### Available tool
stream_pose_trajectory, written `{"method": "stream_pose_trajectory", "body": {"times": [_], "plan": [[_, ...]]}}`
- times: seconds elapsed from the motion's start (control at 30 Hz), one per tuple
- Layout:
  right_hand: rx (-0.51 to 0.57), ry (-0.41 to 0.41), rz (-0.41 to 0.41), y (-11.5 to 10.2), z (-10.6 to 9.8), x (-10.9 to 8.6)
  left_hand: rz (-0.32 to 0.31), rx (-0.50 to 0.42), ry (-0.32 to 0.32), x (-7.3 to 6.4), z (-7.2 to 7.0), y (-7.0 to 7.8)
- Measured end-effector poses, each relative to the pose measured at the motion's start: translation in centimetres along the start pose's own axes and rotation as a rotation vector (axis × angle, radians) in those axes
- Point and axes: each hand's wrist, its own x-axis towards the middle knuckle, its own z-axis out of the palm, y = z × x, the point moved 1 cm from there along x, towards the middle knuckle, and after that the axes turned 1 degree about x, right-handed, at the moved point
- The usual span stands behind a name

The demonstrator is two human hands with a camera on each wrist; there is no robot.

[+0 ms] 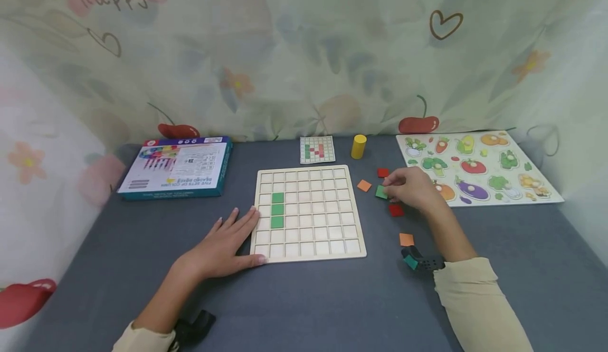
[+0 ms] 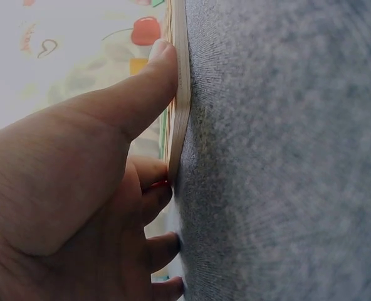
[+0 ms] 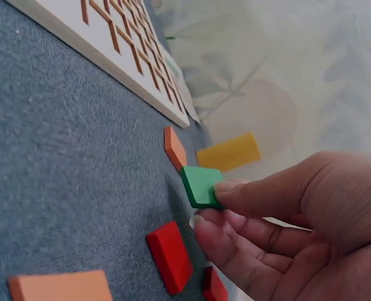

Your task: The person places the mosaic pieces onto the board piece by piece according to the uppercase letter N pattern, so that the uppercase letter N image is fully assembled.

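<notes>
A pale wooden grid board (image 1: 309, 213) lies in the middle of the table, with three green tiles (image 1: 277, 209) in one column near its left side. My left hand (image 1: 220, 246) rests at the board's left edge, fingers spread and thumb on the front left corner. Between thumb and fingertips, my right hand (image 1: 412, 187) pinches a green square tile (image 3: 201, 186) just over the table, right of the board. Around it lie red tiles (image 3: 170, 257) and orange tiles (image 3: 175, 147). Another orange tile (image 1: 406, 239) is near the right wrist.
Behind the board are a small pattern card (image 1: 317, 150) with coloured squares and a yellow cylinder (image 1: 358, 146). A boxed set (image 1: 176, 167) lies back left. The vegetable picture board (image 1: 475, 170) sits back right, partly behind my right hand. A printed curtain (image 1: 294, 56) hangs behind.
</notes>
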Motion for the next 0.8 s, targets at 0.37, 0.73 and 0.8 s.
{"method": "stream_pose_trajectory", "body": {"times": [0.37, 0.73, 0.8], "plan": [[0.073, -0.055, -0.123, -3.1, 1.7, -1.3, 0.002, 0.017, -0.012, 0.1, -0.1, 0.0], [0.008, -0.165, -0.271, -7.5, 6.9, -2.5, -0.001, 0.002, -0.024, 0.0, -0.5, 0.2], [0.011, -0.193, -0.291, -8.3, 8.0, -2.8, -0.006, 0.004, -0.028, 0.0, -0.5, 0.3]]}}
